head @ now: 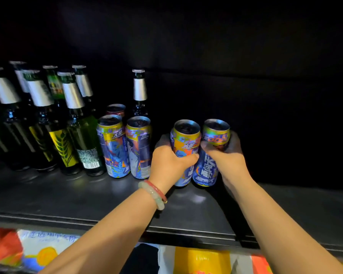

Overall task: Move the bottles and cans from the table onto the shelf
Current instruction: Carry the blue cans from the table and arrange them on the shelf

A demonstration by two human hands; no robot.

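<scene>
Head view: left hand (167, 163) gripping left can (184, 151), right hand (229, 159) gripping right can (211, 153), upright mid-shelf (67, 196) beside bottles (73, 123). Likely rigid, slick, moderately heavy; mid-body hold best.

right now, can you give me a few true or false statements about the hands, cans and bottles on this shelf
1. Each hand holds a can. True: the left hand grips the left can and the right hand grips the right can.
2. The two held cans are lying on their sides. False: both are upright, side by side.
3. Bottles stand to the left of the cans on the shelf. True.
4. The bracelets are on the right wrist. False: they are on the left wrist.
5. The shelf holds only bottles besides the held cans. False: other cans stand beside the bottles.
</scene>
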